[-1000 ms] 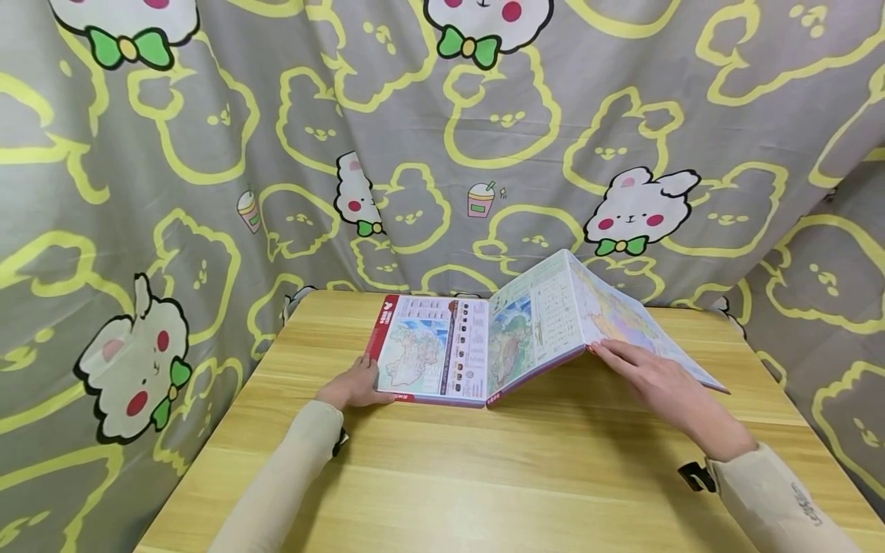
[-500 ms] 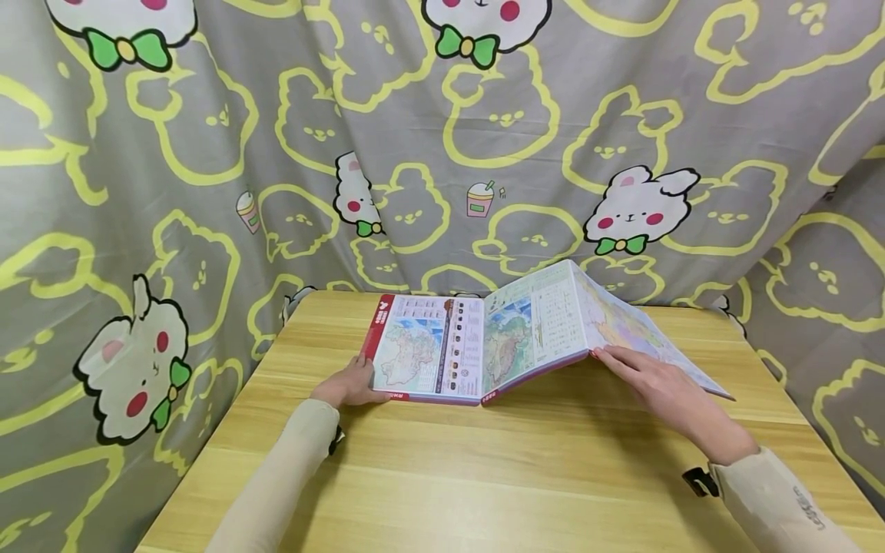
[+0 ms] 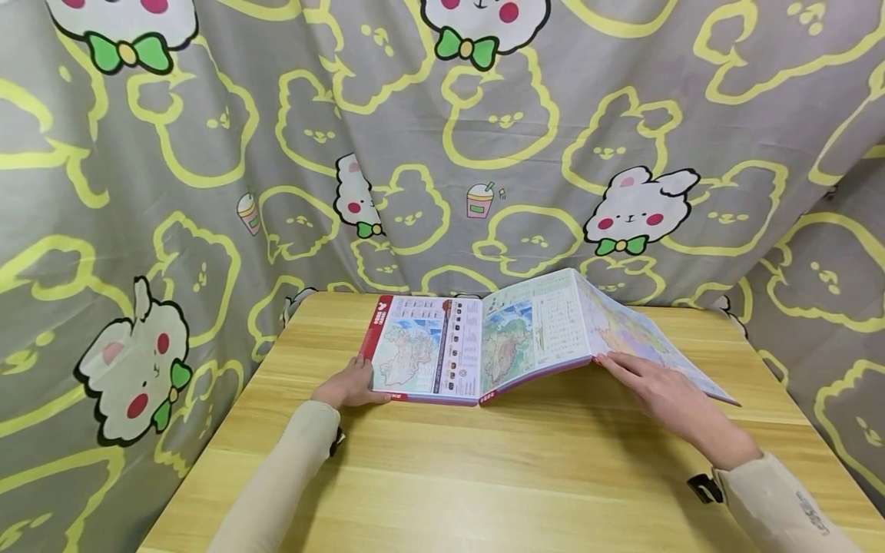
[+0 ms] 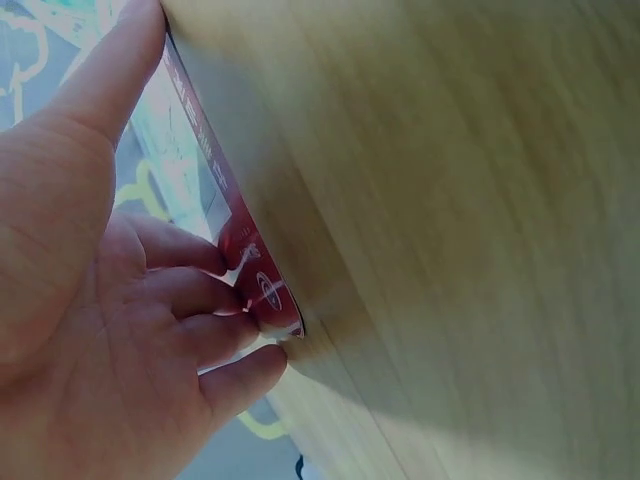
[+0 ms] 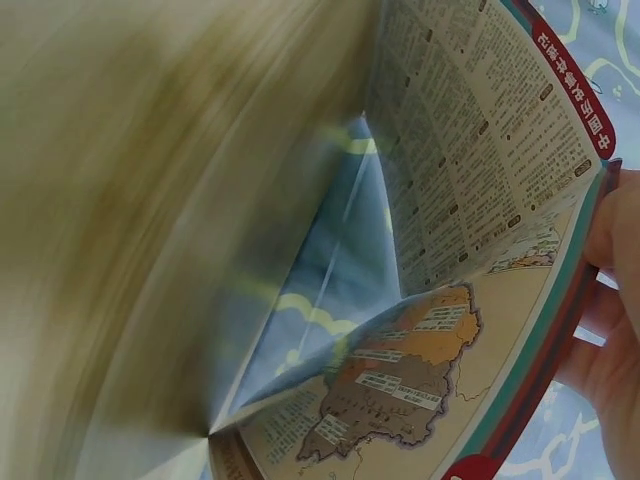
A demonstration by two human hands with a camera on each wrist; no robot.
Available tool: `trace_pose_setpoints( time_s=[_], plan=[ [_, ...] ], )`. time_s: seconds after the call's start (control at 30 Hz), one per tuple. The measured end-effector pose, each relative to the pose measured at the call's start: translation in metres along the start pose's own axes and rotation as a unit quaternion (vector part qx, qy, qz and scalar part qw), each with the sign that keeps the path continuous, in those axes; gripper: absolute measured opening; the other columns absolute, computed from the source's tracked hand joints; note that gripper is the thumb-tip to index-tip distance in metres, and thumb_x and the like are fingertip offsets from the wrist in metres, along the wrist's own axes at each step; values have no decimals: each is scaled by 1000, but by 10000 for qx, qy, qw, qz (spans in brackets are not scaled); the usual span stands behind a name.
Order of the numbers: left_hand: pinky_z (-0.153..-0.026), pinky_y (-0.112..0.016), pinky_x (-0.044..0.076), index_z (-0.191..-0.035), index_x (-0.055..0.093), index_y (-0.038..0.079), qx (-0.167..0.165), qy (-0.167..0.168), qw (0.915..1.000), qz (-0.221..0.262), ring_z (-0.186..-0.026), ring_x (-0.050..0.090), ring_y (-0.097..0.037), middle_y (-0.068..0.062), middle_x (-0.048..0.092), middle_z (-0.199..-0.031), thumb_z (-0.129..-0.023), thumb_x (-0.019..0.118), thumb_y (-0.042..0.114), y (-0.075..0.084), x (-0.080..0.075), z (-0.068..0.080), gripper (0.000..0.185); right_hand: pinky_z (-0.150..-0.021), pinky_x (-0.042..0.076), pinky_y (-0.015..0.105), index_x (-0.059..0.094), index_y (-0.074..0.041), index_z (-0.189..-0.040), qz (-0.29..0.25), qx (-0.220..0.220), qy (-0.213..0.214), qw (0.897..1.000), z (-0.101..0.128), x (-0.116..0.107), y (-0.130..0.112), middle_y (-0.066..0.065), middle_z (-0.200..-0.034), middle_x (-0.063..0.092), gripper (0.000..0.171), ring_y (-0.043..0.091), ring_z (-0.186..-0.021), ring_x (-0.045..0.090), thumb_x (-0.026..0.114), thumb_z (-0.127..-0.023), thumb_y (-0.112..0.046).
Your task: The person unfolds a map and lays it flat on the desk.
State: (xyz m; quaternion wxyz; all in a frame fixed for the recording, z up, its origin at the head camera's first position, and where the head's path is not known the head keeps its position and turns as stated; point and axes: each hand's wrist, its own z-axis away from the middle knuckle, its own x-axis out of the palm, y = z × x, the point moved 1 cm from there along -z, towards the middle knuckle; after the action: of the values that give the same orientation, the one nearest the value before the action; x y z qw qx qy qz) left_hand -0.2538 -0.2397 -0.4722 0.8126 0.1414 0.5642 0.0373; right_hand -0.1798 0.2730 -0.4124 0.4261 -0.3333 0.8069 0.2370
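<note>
A folding map [image 3: 411, 349] with several printed panels stretches across the table's back half. Its left panel lies flat; the panels to the right rise into a peaked fold. My left hand [image 3: 348, 384] holds the lower left corner, thumb along the front edge. The left wrist view shows its bent fingers [image 4: 200, 315] against the red border. With my right hand [image 3: 650, 388] I grip the near end of the raised fold by the fingertips. The right wrist view shows the printed underside [image 5: 400, 370] and a tent-like gap below; part of that hand [image 5: 615, 300] is cut off.
The wooden table [image 3: 442, 476] extends toward me in front of the map. A grey curtain [image 3: 415, 115] with rabbit drawings hangs close behind the table and along both sides. A black strap clip [image 3: 705, 488] hangs at the right cuff.
The peaked fold has sunk lower and spread, its far right corner sliding right and toward me. My right hand has moved slightly down with it. The left hand and flat panel shifted slightly left.
</note>
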Motion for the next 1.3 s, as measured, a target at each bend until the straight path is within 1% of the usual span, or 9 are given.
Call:
trace_pose_setpoints(
  time_s=[0.57, 0.67, 0.8, 0.9, 1.0, 1.03, 1.13, 1.23, 1.3],
  plan=[
    [-106, -53, 28, -139, 25, -18, 20, 108, 9991, -417, -132, 24, -45, -36, 21, -145, -78, 69, 55, -1, -1, 1, 105, -54, 50, 42, 55, -10, -133, 63, 15, -207, 9998, 9, 7, 2, 13, -121, 60, 56, 30, -90, 64, 10, -105, -26],
    [-106, -53, 27, -139, 24, -19, 9, 91, 9990, -440, -133, 22, -45, -36, 19, -146, -79, 69, 55, -1, -1, 2, 104, -53, 49, 41, 54, -11, -134, 61, 24, -315, 9995, 11, 7, 2, 13, -123, 59, 39, 30, -90, 64, 36, -101, -7],
    [-107, -52, 26, -139, 24, -19, -27, 83, 9990, -449, -135, 19, -46, -37, 16, -146, -80, 68, 55, -3, -1, 3, 105, -54, 49, 42, 54, -12, -135, 78, 17, -444, 9990, 13, 9, 2, 13, -122, 58, 65, 31, -93, 63, 56, -74, 11],
    [-108, -52, 25, -138, 23, -21, -10, 100, 9991, -410, -136, 17, -47, -39, 15, -146, -80, 68, 56, -4, -1, 3, 106, -57, 51, 44, 54, -12, -134, 115, 0, -465, 9989, 14, 11, 2, 13, -121, 58, 41, 31, -96, 62, 40, -97, -3],
    [-108, -51, 24, -137, 23, -22, 29, 103, 9991, -419, -137, 15, -47, -40, 14, -146, -81, 67, 56, -5, 0, 3, 106, -57, 51, 43, 55, -11, -134, 145, -3, -470, 9988, 15, 12, 2, 14, -121, 59, 54, 31, -95, 63, 11, -105, -23],
    [-108, -51, 24, -137, 23, -22, 39, 112, 9990, -442, -136, 16, -48, -40, 14, -145, -81, 66, 56, -5, 0, 3, 106, -57, 51, 43, 55, -11, -134, 142, 0, -482, 9987, 15, 12, 2, 14, -121, 59, 54, 31, -96, 63, 11, -105, -23],
    [-108, -51, 24, -137, 22, -22, 9, 108, 9987, -501, -137, 15, -47, -40, 14, -145, -81, 65, 58, -7, 0, 2, 107, -57, 52, 43, 55, -11, -133, 129, -1, -550, 9984, 15, 13, 1, 14, -121, 59, 38, 31, -95, 63, 40, -99, -4],
    [-109, -51, 23, -138, 22, -22, -41, 110, 9988, -481, -137, 14, -48, -40, 13, -145, -81, 64, 59, -8, 0, 2, 107, -58, 52, 45, 55, -12, -133, 123, 21, -656, 9978, 16, 14, 1, 15, -121, 59, 65, 32, -95, 63, 59, -73, 14],
    [-109, -51, 23, -138, 21, -22, -91, 106, 9990, -426, -137, 14, -47, -40, 12, -146, -81, 65, 58, -9, 0, 1, 108, -58, 52, 45, 56, -12, -133, 138, 45, -708, 9974, 17, 15, 1, 15, -122, 59, 68, 32, -95, 63, 60, -71, 15]
  ],
)
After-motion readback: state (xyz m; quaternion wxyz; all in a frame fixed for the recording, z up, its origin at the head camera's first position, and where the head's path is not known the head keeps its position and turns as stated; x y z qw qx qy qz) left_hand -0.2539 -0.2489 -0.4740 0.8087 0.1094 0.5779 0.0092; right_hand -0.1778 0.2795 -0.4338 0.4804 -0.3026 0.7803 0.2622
